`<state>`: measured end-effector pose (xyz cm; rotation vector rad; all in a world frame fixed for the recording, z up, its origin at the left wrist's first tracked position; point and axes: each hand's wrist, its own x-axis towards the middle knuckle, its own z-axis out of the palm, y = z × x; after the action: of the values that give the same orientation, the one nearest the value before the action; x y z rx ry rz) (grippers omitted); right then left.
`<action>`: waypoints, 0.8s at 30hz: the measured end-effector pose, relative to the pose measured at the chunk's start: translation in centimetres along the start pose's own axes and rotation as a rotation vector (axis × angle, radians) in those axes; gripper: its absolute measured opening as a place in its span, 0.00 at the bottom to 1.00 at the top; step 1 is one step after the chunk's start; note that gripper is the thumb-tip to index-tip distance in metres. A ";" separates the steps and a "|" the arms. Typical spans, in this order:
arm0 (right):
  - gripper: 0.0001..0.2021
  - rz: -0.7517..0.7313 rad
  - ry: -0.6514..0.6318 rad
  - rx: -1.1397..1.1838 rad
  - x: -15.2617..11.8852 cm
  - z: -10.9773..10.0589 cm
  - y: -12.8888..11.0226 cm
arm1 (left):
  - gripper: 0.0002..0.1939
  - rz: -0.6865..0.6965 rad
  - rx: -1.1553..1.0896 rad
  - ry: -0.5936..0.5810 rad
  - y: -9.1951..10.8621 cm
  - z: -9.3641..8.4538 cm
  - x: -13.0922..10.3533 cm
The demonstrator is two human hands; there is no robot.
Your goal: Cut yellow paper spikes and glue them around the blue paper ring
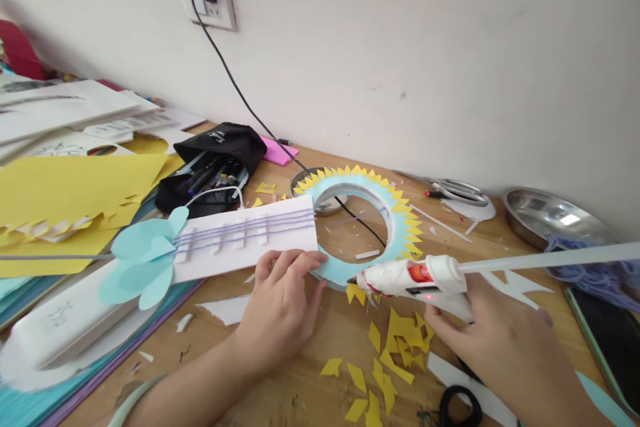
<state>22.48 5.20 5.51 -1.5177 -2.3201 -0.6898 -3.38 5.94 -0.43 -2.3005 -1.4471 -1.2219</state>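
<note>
Head view. L hand (285, 297): thumb & fingers pinching blue ring (400, 223) at near-left edge. R hand (510, 340): closed round glue gun (425, 277), long axis approx. L–R, nozzle (353, 280) pointing left, at ring's near rim. Ring: mid-tbl (295, 383), fwd & left of R hand; L hand nearer. Yellow paper bits (357, 377): loose, btwn hands.

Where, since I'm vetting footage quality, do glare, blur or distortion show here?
Head view: bright glare on the metal bowl; head view: the right hand looks slightly soft, motion or focus I cannot tell; head view: the pale blue ring appears wider than tall.
</note>
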 end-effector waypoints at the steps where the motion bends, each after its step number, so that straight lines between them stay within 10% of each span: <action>1: 0.11 0.021 -0.016 0.027 0.0 -0.1 0.0 | 0.10 0.005 0.001 0.006 0.0 0.0 0.0; 12: 0.18 0.734 -0.310 0.590 1.3 -0.4 1.2 | 0.12 -0.011 -0.085 0.004 -0.2 0.1 -0.2; 18: 0.24 0.854 -0.350 1.091 1.4 0.9 3.3 | 0.10 0.062 -0.193 -0.003 0.0 -1.3 -0.2; 21: 0.24 0.953 -0.258 1.110 1.5 1.8 4.7 | 0.07 0.305 -0.281 -0.197 0.8 -2.2 0.1; 24: 0.24 1.006 -0.314 0.605 1.3 3.4 7.1 | 0.12 0.496 -0.258 -0.671 1.6 -2.8 0.4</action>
<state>28.48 10.40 4.97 -2.1849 -1.3552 0.4794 -3.53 3.95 2.12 -3.1727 -0.7597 -0.5343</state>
